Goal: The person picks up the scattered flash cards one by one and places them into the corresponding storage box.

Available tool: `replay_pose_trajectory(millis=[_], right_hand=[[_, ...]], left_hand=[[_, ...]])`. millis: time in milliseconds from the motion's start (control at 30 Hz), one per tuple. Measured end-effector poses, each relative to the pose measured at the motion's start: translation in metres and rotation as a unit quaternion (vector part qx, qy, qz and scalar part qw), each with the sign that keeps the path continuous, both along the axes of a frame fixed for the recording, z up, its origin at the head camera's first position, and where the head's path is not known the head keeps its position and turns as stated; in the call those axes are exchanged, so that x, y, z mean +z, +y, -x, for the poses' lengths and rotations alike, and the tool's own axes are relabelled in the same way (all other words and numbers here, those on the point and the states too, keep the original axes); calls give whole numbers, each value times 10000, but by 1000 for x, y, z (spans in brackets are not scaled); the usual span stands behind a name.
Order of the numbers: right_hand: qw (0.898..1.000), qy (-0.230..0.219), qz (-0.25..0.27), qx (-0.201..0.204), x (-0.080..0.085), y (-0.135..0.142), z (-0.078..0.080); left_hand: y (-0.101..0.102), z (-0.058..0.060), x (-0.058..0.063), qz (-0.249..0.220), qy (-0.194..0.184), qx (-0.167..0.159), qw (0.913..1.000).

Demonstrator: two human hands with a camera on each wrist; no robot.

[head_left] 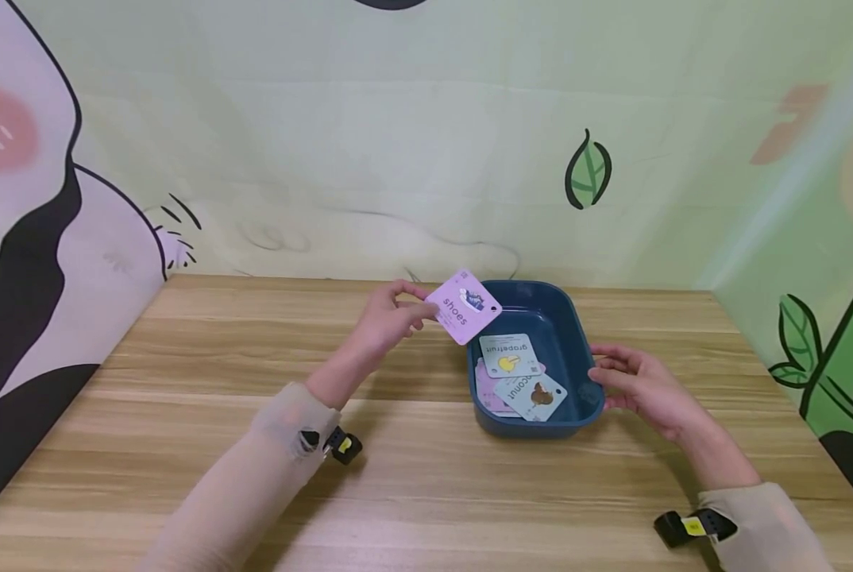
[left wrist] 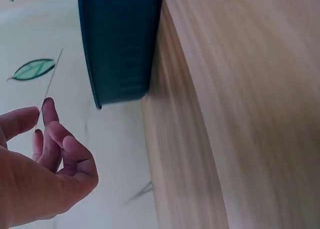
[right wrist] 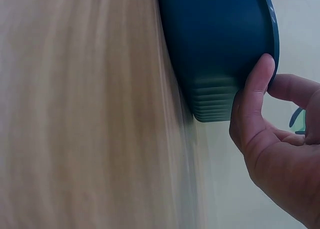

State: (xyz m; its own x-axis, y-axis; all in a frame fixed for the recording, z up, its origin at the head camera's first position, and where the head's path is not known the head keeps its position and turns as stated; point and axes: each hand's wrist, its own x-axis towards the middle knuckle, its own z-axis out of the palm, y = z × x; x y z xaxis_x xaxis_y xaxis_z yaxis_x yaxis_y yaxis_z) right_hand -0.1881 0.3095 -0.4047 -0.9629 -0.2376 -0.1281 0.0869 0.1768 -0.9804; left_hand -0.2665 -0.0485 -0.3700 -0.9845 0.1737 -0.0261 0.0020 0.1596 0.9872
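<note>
My left hand (head_left: pixel 389 319) pinches a pink "shoes" flash card (head_left: pixel 461 311) by its left corner, between thumb and fingers. The card is tilted over the left rim of a dark blue plastic bin (head_left: pixel 564 342); in the left wrist view this card (left wrist: pixel 50 81) appears edge-on as a thin line. With thumb and fingers, my right hand (head_left: pixel 641 387) grips the bin's right rim, fingers along the outer wall in the right wrist view. Inside the bin lie a "grapefruit" card (head_left: pixel 508 347), a coconut card (head_left: pixel 537 400) and, partly hidden under them, pink cards (head_left: pixel 485 385).
The bin stands on a wood-grain table (head_left: pixel 412 469), toward its back edge. Behind rises a pale green printed wall (head_left: pixel 341 143) with a leaf drawing (head_left: pixel 588 171). Each wrist wears a small black strapped device, the left one (head_left: pixel 344 446) close above the table.
</note>
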Motion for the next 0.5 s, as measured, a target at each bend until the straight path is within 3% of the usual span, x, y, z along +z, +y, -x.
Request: replay_pose_trajectory(millis=[300,500], right_hand=[[10000,-10,-34,-35,0,0,0],[10000,-29,-35,-26,0,2,0]], left_hand=[[29,5,-6,631,326,-205,9973],[45,2,-4,1048,807,-496,9900]])
